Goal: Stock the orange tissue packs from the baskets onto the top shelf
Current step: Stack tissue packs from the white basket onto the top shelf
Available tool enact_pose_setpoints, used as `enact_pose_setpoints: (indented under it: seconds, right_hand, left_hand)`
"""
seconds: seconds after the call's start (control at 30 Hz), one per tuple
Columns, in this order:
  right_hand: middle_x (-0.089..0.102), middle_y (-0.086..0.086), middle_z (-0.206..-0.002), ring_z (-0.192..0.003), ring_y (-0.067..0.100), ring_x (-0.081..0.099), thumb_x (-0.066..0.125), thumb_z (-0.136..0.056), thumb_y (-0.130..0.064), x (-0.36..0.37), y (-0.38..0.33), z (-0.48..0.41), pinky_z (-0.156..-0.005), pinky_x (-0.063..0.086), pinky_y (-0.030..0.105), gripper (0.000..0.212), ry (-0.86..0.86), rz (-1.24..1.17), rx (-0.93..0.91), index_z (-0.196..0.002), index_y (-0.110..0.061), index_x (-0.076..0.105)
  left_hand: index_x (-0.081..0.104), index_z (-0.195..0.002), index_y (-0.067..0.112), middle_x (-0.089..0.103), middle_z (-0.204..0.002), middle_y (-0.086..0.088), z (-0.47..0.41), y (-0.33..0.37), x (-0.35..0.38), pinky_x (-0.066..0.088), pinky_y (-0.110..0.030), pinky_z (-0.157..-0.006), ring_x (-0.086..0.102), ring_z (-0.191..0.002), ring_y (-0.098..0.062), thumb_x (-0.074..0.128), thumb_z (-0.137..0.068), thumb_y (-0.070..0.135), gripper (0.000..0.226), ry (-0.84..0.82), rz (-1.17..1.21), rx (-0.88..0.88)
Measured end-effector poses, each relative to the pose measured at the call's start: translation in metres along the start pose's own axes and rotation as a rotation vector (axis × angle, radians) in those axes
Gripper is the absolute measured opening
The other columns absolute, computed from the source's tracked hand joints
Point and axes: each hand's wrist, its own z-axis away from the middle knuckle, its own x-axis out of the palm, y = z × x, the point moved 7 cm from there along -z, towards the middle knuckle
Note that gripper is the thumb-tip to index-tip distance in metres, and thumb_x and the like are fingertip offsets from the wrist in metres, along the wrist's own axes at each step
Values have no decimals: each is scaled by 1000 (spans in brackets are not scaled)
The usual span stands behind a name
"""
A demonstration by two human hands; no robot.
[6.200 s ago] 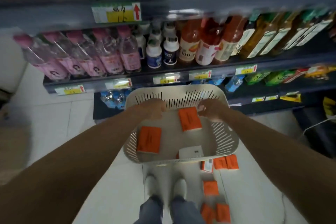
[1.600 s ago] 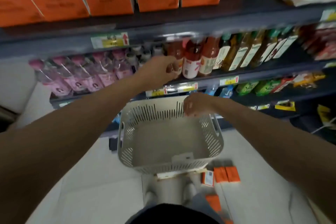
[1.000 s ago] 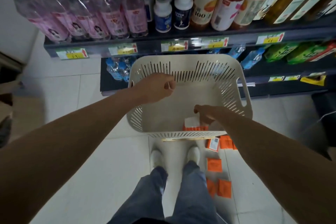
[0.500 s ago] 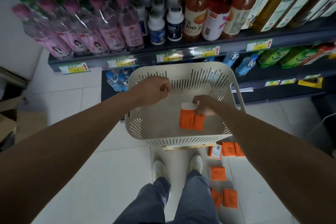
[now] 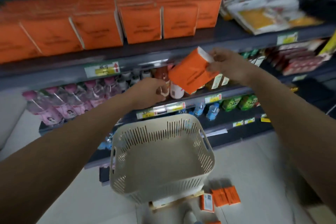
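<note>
My right hand pinches an orange tissue pack by its white end, tilted, just below the front edge of the top shelf. Rows of upright orange tissue packs fill the left and middle of that shelf. My left hand hovers in front of the bottle shelf, its fingers curled round a small white loop. Below both hands stands the cream slotted basket, with nothing visible inside it.
Several orange packs lie on the floor to the right of the basket. Yellow-and-white bags sit on the top shelf right of the orange packs. Pink bottles and drink bottles line the shelf below.
My right hand has lifted the orange pack out of the basket up to the top shelf's edge. My left hand has risen slightly. The view has tilted up.
</note>
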Motion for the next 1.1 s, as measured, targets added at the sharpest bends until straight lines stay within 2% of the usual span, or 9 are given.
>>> enact_pose_setpoints:
  seconds: [0.17, 0.27, 0.33, 0.53, 0.73, 0.8, 0.9, 1.0, 1.1]
  right_hand:
    - [59, 2, -89, -85, 22, 60, 55, -87, 1, -56, -30, -8, -83, 49, 35, 20, 161, -189, -97, -87, -19, 53]
    - [62, 6, -97, -91, 25, 62, 54, -89, -3, -77, -27, -21, -87, 52, 39, 13, 274, -267, -106, -99, -10, 50]
    - [62, 7, -98, -94, 26, 61, 55, -89, -7, -92, -22, -33, -91, 49, 43, 11, 343, -303, -100, -95, -15, 51]
    - [58, 0, -89, -92, 22, 57, 54, -87, -12, -132, 0, -61, -82, 46, 36, 13, 500, -388, -44, -88, -24, 50]
    - [57, 1, -87, -90, 23, 55, 53, -88, -12, -135, 23, -97, -81, 47, 38, 14, 435, -319, 26, -101, -13, 47]
    - [59, 6, -96, -92, 24, 56, 53, -89, -12, -133, 26, -106, -78, 47, 35, 16, 410, -305, 35, -104, -13, 48]
    - [60, 10, -112, -102, 26, 59, 53, -89, -14, -129, 29, -120, -89, 49, 39, 30, 356, -274, 53, -119, -10, 51]
    - [60, 11, -116, -105, 27, 59, 52, -89, -7, -123, 25, -131, -90, 49, 37, 46, 280, -238, 50, -134, -9, 47]
    - [60, 20, -118, -104, 32, 60, 52, -90, -3, -119, 25, -139, -90, 50, 40, 41, 280, -125, 69, -131, 1, 50]
  left_hand:
    - [62, -99, 12, 64, -97, 0, -19, 24, -32, 48, -32, -75, 59, -88, -17, 61, -87, 15, 13, 45, -42, 41]
    - [60, -95, 17, 63, -95, -1, -27, 33, -49, 43, -26, -67, 58, -84, -17, 62, -87, 17, 8, 78, -40, 42]
    - [61, -103, 18, 62, -96, 0, -33, 39, -61, 43, -25, -65, 57, -84, -17, 61, -89, 20, 14, 97, -72, 36]
    - [59, -109, 19, 55, -93, 5, -44, 44, -84, 36, -23, -62, 51, -83, -13, 59, -89, 23, 20, 127, -218, 7]
    - [57, -107, 17, 61, -100, -2, -58, 44, -91, 41, -28, -70, 53, -87, -18, 56, -90, 22, 17, 96, -381, -60]
    - [57, -107, 16, 61, -99, -2, -62, 45, -90, 44, -29, -71, 53, -86, -18, 56, -91, 22, 17, 85, -389, -77]
    - [58, -108, 17, 61, -99, -2, -65, 45, -86, 47, -32, -74, 54, -86, -18, 57, -91, 22, 18, 73, -398, -108]
    - [59, -108, 18, 58, -94, 1, -65, 45, -82, 42, -29, -69, 51, -82, -16, 55, -92, 23, 18, 61, -390, -135]
    - [58, -110, 18, 60, -97, 0, -65, 46, -81, 41, -27, -69, 50, -81, -15, 54, -92, 22, 19, 61, -394, -155]
